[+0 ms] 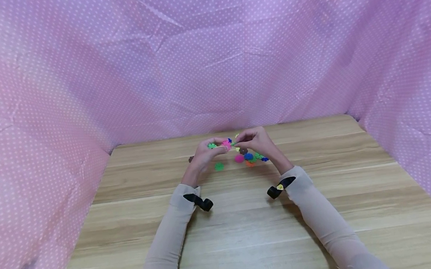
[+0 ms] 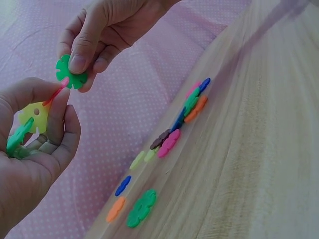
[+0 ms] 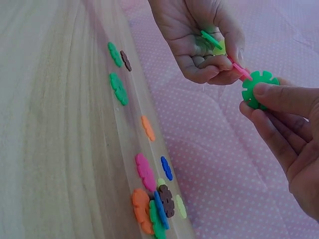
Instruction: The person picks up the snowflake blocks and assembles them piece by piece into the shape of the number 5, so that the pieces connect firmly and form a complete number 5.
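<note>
My left hand [image 2: 37,149] pinches a pink snowflake disc [image 1: 226,145] between thumb and fingers. Joined in a chain with it are a yellow snowflake disc [image 2: 34,117] and a green one [image 2: 20,137], which lie within the curl of that hand. Between the right hand's [image 3: 294,119] thumb and fingers is another green snowflake disc [image 3: 259,89]. Its notched edge meets the pink disc's edge; how deep the two slot together I cannot tell. Both hands are held above the table, close together, as the head view shows.
Loose snowflake discs lie on the wooden table [image 1: 237,233]: a green disc [image 2: 142,208], an orange disc [image 3: 148,128], a pink disc [image 3: 145,172], and a right-hand cluster with a brown disc [image 3: 166,200]. Pink dotted cloth [image 1: 203,68] hangs behind and beside the table.
</note>
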### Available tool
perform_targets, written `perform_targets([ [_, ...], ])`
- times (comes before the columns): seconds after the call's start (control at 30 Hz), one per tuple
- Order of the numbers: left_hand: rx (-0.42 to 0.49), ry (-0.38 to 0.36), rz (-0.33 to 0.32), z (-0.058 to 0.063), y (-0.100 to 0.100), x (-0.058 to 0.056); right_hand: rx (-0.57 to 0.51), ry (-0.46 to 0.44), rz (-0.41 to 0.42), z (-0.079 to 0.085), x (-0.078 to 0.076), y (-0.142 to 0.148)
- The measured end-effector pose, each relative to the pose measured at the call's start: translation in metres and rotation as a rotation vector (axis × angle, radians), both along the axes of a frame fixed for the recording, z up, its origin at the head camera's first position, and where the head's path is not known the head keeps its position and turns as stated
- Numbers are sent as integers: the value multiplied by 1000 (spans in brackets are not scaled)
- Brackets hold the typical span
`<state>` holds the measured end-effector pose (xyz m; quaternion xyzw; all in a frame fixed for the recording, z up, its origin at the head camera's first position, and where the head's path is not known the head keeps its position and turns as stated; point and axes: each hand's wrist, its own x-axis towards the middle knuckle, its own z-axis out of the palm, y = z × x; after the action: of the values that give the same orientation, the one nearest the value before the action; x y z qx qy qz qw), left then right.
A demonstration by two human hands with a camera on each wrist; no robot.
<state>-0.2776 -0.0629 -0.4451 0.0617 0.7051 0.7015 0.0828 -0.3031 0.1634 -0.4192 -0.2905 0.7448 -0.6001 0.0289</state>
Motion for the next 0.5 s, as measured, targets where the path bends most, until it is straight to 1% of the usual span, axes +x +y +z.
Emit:
perform_targets([
  [0.1, 25, -16, 3, 1, 0, 0, 3, 12, -9, 3, 2, -1],
  [0.3, 92, -47, -27, 2, 1, 0, -20, 20, 15, 3, 3, -3],
  [0.37, 84, -45, -27, 2, 1, -1, -27, 20, 25, 2, 2, -3],
  [0.5, 25, -25, -7, 2, 0, -2, -26, 10, 23, 1, 1, -4],
])
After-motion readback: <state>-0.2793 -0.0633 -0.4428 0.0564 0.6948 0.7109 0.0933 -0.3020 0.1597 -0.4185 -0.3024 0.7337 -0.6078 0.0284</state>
